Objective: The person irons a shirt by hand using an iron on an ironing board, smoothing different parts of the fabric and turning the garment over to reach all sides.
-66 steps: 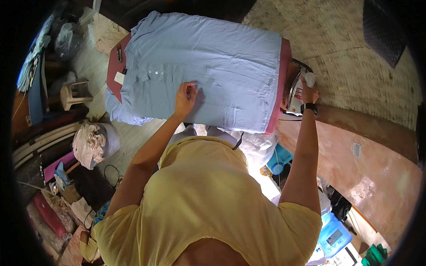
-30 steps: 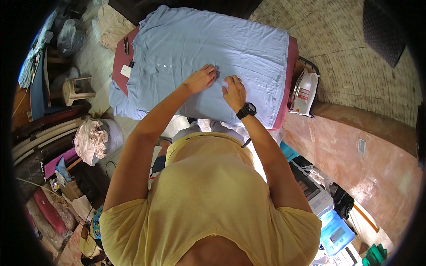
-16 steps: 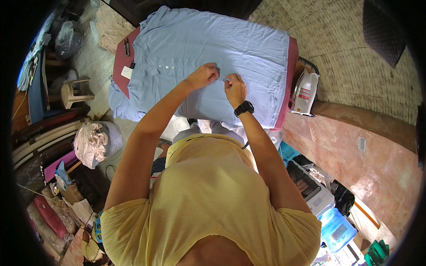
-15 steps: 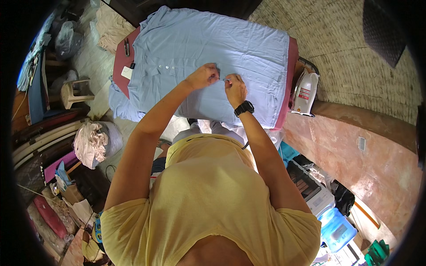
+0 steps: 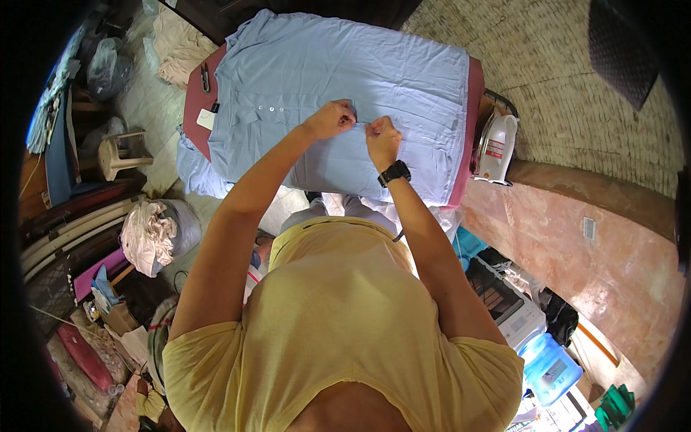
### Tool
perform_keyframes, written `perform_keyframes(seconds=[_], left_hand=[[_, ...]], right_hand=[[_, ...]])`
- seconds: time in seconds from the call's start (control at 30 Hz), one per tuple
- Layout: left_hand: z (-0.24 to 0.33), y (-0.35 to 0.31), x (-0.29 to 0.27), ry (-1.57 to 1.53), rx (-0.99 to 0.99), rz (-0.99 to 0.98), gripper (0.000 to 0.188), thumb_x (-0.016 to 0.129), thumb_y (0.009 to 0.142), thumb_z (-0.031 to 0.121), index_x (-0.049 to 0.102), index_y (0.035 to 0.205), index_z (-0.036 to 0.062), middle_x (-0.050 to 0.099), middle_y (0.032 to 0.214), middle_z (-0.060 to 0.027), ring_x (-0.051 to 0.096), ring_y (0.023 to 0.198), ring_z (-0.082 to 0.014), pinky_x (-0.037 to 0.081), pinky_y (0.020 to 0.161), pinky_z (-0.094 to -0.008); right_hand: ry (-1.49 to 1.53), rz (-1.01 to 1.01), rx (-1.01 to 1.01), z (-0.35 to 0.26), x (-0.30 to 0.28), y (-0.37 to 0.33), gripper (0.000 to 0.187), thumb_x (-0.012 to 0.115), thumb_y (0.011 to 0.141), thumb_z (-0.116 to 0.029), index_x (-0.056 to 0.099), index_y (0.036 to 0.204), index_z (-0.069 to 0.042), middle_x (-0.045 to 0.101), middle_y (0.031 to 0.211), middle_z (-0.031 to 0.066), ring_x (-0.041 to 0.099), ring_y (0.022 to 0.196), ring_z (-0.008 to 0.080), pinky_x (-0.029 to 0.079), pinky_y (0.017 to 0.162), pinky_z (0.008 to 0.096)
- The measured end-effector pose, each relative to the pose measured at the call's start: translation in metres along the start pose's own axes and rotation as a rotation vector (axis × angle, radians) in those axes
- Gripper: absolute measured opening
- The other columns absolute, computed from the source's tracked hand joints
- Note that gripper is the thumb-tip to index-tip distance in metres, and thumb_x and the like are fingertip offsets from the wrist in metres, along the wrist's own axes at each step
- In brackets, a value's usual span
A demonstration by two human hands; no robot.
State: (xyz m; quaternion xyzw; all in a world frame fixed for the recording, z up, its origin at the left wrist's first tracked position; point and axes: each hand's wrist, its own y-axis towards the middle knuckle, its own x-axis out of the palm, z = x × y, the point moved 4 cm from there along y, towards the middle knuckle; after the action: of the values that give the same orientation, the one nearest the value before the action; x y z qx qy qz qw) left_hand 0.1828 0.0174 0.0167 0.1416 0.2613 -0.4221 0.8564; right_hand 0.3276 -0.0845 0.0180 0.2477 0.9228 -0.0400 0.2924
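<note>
A light blue shirt (image 5: 288, 57) lies spread over a red padded board (image 5: 199, 101). Several small white buttons (image 5: 271, 109) run in a row along its front. At the middle of that row my left hand (image 5: 333, 119) is closed in a pinch on the shirt's fabric. Just to the right, my right hand (image 5: 384, 141), below a black wristwatch, pinches the same cloth a short way apart. A little fold of fabric stretches between the two sets of fingertips. What exactly lies under the fingers is too small to make out.
Black thread snips (image 5: 206, 78) and a white tag (image 5: 206, 117) lie at the board's left end. A white iron (image 5: 498, 147) stands off its right end. On the floor at left are a plastic stool (image 5: 122, 155) and a bag of cloth (image 5: 151, 234). A blue water bottle (image 5: 551, 369) is at lower right.
My right hand has shifted slightly, its fingers now drawn closer around the cloth. My left hand has moved up a little. The shirt stays in place.
</note>
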Motion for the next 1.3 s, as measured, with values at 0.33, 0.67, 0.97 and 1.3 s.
perform_keyframes(seconds=[0.33, 0.67, 0.97, 1.3], left_hand=[[-0.019, 0.004, 0.003, -0.031, 0.069, 0.018, 0.006, 0.068, 0.082, 0.003, 0.071, 0.086, 0.0001, 0.063, 0.087, -0.0123, 0.064, 0.079, -0.0263, 0.050, 0.071, -0.0351], [-0.003, -0.006, 0.008, 0.010, 0.103, 0.153, 0.006, 0.067, 0.080, 0.001, 0.065, 0.085, 0.0020, 0.059, 0.087, -0.0129, 0.061, 0.084, -0.0322, 0.050, 0.075, -0.0405], [0.008, -0.020, 0.006, 0.010, 0.157, 0.248, 0.015, 0.065, 0.076, -0.007, 0.062, 0.088, 0.0022, 0.061, 0.091, -0.0123, 0.061, 0.090, -0.0329, 0.050, 0.079, -0.0406], [0.018, -0.022, 0.005, 0.005, 0.131, 0.272, 0.007, 0.067, 0.077, 0.003, 0.063, 0.082, 0.0016, 0.061, 0.089, -0.0132, 0.060, 0.092, -0.0338, 0.050, 0.082, -0.0419]], right_hand=[[0.471, 0.070, 0.406, 0.009, 0.040, -0.012, 0.022, 0.073, 0.082, 0.006, 0.054, 0.093, 0.007, 0.067, 0.081, 0.0158, 0.071, 0.066, 0.0195, 0.060, 0.058, 0.0285], [0.715, 0.094, 0.458, 0.016, 0.045, -0.020, 0.022, 0.070, 0.081, 0.009, 0.053, 0.095, 0.005, 0.064, 0.084, 0.0136, 0.069, 0.070, 0.0208, 0.061, 0.066, 0.0303], [0.794, 0.064, 0.499, 0.017, 0.046, -0.020, 0.030, 0.067, 0.081, 0.013, 0.046, 0.100, 0.002, 0.063, 0.089, 0.0164, 0.069, 0.077, 0.0229, 0.062, 0.068, 0.0333], [0.785, 0.079, 0.489, 0.012, 0.042, -0.022, 0.028, 0.067, 0.081, 0.012, 0.048, 0.097, 0.001, 0.064, 0.085, 0.0152, 0.069, 0.073, 0.0203, 0.061, 0.065, 0.0311]])
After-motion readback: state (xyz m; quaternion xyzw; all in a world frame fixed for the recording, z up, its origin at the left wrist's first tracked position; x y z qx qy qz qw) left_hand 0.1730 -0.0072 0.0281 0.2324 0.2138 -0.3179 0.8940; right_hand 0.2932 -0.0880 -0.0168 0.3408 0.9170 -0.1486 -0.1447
